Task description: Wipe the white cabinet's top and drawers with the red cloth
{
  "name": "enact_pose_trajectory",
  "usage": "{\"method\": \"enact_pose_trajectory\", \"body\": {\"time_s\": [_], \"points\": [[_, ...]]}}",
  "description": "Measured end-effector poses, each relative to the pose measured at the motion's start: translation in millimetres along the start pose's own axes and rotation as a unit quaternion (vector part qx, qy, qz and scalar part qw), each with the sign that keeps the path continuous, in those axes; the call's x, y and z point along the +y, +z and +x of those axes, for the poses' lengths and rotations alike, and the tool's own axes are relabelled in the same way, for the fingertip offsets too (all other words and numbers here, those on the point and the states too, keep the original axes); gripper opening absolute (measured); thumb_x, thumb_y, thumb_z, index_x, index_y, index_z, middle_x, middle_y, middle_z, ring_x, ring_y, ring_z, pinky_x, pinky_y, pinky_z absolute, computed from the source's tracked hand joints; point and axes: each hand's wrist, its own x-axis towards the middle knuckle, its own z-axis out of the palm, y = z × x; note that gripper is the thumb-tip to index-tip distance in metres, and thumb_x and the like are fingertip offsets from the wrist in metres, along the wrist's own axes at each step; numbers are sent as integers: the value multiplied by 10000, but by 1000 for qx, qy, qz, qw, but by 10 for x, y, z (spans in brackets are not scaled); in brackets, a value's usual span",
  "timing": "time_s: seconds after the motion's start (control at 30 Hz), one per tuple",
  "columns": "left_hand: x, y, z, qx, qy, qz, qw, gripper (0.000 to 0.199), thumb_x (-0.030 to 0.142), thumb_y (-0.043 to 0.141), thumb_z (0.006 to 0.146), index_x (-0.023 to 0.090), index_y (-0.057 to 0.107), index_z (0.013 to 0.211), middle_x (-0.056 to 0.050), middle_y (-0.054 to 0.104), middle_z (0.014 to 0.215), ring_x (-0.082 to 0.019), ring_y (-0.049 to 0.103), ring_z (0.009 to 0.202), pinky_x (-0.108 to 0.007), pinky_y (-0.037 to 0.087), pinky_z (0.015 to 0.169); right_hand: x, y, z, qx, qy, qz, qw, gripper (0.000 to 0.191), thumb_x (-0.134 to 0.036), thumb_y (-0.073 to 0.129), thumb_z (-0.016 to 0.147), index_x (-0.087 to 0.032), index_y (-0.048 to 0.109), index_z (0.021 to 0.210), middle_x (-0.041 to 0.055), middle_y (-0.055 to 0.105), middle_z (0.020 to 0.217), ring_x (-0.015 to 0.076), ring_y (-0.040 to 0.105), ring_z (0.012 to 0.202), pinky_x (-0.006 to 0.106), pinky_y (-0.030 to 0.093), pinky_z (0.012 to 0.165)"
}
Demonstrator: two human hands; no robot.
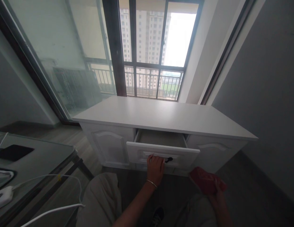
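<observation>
Head view: in the lower left, a smooth glass-topped table (49,154) is cut off by the frame edge, a white cable (54,212) curving past it. A pale trouser leg (99,198) comes next. Across the middle stands a white cabinet (161,115), its flat top slightly glossy, its doors moulded with arched panels. Its central drawer (137,153) is pulled partly out at lower centre, the front squared and bevelled; the shadowed inside is hard to make out. The left hand (155,168), with a thin bangle (151,183) at the wrist, curls its fingers over the dark handle (170,159), hiding most of it. At lower right, the right hand (218,189), dim and partly covered, has its fingers closed on a soft, crumpled red cloth (203,179).
</observation>
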Motion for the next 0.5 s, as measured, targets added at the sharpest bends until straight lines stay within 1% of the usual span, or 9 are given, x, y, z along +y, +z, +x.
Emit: {"method": "enact_pose_trajectory", "body": {"time_s": [0.07, 0.13, 0.23, 0.3, 0.37, 0.5], "points": [[58, -59, -92, 2, -6, -14, 1000, 228, 157, 532, 1074, 238, 736, 1012, 7, 787, 953, -199, 713, 965, -462, 435, 1155, -9, 37, -33, -5, 4, -11, 1000, 369, -734, 817, 660, -448, 709, 865, 52, 804, 1068, 373, 830, 938, 585, 691, 865], [108, -106, -193, 4, -11, -26, 1000, 234, 151, 520, 1072, 241, 732, 1028, 4, 794, 981, -205, 715, 991, -467, 430, 1155, -16, 63, -49, 2, 30, -7, 1000, 369, -741, 821, 659, -460, 717, 873, 70, 809, 1127, 392, 817, 1052, 569, 678, 911], [176, -189, -337, 16, -16, -47, 999, 257, 146, 499, 1067, 251, 732, 1045, 2, 796, 1002, -211, 714, 1013, -471, 414, 1160, -35, 76, -57, 24, 80, -7, 996, 424, -744, 841, 598, -457, 714, 883, 79, 810, 1127, 395, 782, 1190, 536, 661, 973], [226, -260, -417, 15, -16, -57, 998, 260, 141, 504, 1060, 259, 735, 1060, 6, 799, 1007, -210, 717, 1019, -467, 403, 1170, -54, 81, -72, 23, 93, -6, 995, 466, -747, 848, 568, -434, 716, 887, 93, 806, 1110, 396, 756, 1255, 527, 633, 1022], [280, -329, -487, 7, -18, -62, 998, 255, 138, 517, 1051, 266, 737, 1077, 11, 807, 1014, -209, 721, 1020, -459, 397, 1176, -75, 96, -107, 10, 92, 2, 996, 481, -745, 861, 564, -416, 719, 884, 98, 805, 1087, 392, 753, 1261, 524, 602, 1048], [364, -387, -636, 13, -32, -88, 995, 286, 133, 494, 1043, 278, 737, 1092, 11, 816, 1022, -211, 725, 1018, -449, 378, 1167, -135, 171, -215, -22, 70, -17, 997, 490, -742, 855, 599, -380, 727, 903, 89, 808, 994, 401, 811, 1093, 592, 598, 1029]]}}
